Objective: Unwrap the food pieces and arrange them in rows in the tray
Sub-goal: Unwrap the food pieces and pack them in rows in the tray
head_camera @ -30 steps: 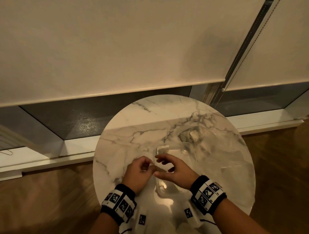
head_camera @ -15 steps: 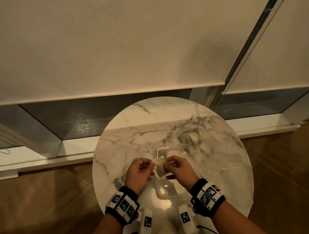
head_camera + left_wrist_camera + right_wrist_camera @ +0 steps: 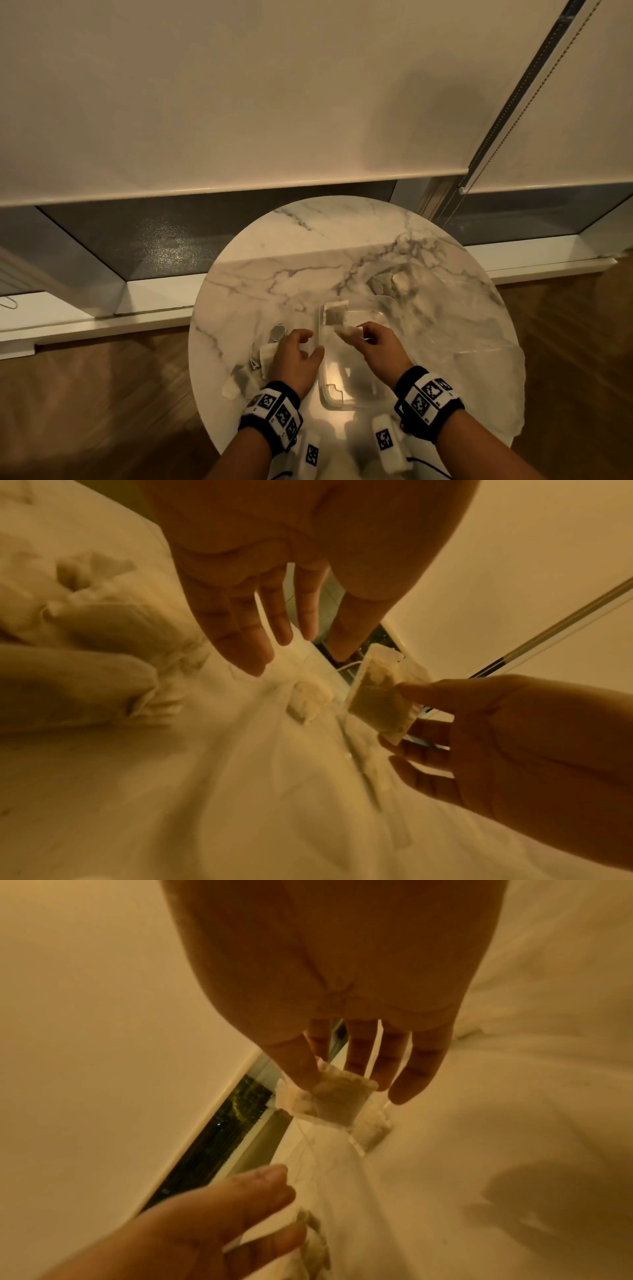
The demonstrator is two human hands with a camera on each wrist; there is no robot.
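Observation:
A clear plastic tray sits mid-table, with one pale unwrapped food piece in its far-left corner. My right hand pinches a second pale food piece just over the tray's left side. In the right wrist view the thumb and fingers of that hand clamp the piece. My left hand hovers left of the tray, fingers relaxed, holding nothing. The left wrist view shows this left hand with fingers spread and the held piece to its right.
Crumpled pale wrappers lie on the round marble table under and left of my left hand. A clear plastic bag covers the right side, with more pieces beyond the tray. Wooden floor surrounds the table.
Both hands were together on the piece. Now the left hand has let go and drawn off to the left, and the right hand alone holds the piece over the tray.

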